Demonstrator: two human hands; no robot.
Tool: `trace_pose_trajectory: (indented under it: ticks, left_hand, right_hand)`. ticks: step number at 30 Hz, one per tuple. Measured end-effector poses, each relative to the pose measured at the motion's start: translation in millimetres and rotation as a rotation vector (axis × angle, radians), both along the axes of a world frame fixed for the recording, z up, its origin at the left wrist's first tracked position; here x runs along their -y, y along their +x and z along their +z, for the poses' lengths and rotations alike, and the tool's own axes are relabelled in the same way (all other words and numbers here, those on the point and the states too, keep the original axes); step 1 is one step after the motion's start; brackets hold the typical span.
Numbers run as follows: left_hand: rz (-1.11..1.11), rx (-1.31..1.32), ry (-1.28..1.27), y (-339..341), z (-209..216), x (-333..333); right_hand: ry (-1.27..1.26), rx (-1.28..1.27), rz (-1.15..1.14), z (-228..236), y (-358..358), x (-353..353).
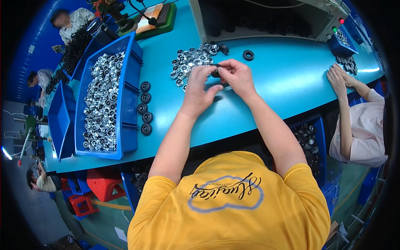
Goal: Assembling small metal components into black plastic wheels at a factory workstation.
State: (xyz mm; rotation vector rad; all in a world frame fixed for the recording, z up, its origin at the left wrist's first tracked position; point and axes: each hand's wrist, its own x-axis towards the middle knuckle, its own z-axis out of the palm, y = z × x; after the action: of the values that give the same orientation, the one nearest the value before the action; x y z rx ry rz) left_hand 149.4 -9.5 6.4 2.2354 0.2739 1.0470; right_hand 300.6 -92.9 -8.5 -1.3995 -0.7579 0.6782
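My right hand (238, 78) pinches a small black ring-shaped tyre (215, 72) between thumb and fingers, above the turquoise table. My left hand (199, 92) is close on its left side, thumb stretched out apart from the raised fingers and slightly blurred. Whether the left fingertips touch the tyre is hard to tell. Just beyond both hands lies a loose pile of shiny silver wheel hubs (189, 60). A loose black tyre (248, 55) rests flat to the right of the pile, and another black tyre (223, 48) sits at the pile's edge.
Left of my arms, several black-tyred wheels (146, 98) form a row beside a blue bin (129, 104) full of silver hubs. A grey-framed machine (266, 21) stands at the back. Another person's hands (339, 79) rest on the table at right, near a small blue bin (343, 46).
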Motion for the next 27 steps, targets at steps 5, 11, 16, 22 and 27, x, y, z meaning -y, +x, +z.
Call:
trace_pose_trajectory:
  ticks: [5, 11, 16, 22, 27]
  left_hand:
    - [0.122, -0.023, 0.093, 0, -11, -3]
    - [-0.129, 0.272, -0.996, -8, -13, -18]
    - [-0.343, 0.355, -1.219, -15, -8, -25]
    - [-0.480, 0.404, -1.381, -12, -12, -31]
    - [-0.496, 0.438, -1.437, -14, -14, -33]
  right_hand:
    - [-0.027, -0.102, 0.181, 0, 5, 1]
    - [-0.148, 0.709, 0.018, 13, 30, -27]
    - [-0.334, 1.076, -0.191, 2, 64, -53]
    - [-0.238, 1.199, -0.080, -18, 68, -68]
    - [-0.181, 0.886, -0.099, -23, 68, -68]
